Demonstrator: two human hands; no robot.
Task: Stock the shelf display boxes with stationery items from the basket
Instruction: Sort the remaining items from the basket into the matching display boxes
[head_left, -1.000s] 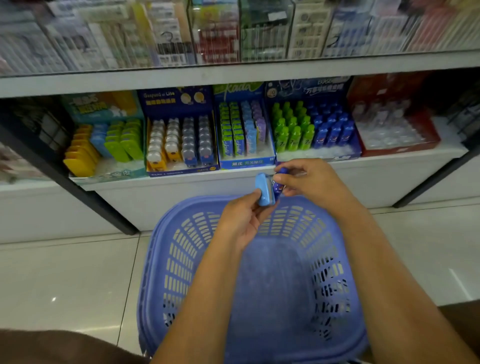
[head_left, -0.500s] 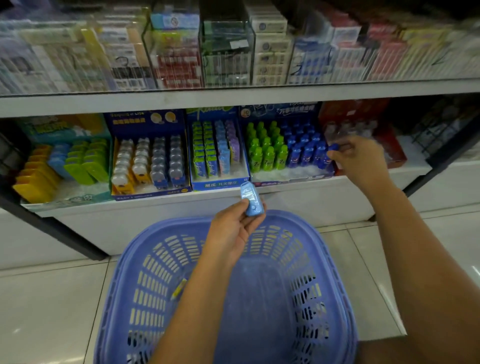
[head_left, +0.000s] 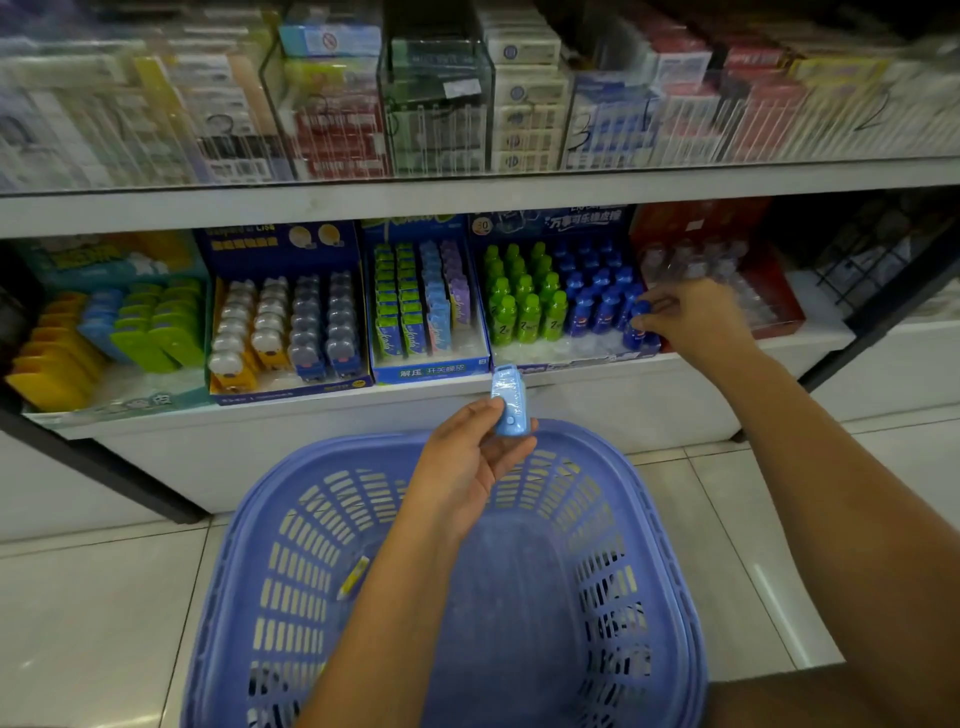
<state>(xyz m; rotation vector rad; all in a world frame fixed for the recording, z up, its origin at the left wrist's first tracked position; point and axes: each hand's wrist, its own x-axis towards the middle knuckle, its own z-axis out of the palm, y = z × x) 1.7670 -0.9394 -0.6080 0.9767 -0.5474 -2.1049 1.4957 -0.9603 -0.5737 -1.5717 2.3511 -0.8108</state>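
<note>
The left hand (head_left: 467, 457) is above the far rim of the basket (head_left: 270, 519). It pinches a blue eraser (head_left: 509, 402) upright between thumb and fingers, just in front of the shelf (head_left: 675, 395) edge. The right hand (head_left: 691, 317) is well apart from it, inside the shelf. Its fingers are closed round a blue bottle (head_left: 638, 330) at the front right corner of the box (head_left: 571, 358) of green and blue bottles. A yellow pen (head_left: 353, 577) lies in the basket, near its left wall.
</note>
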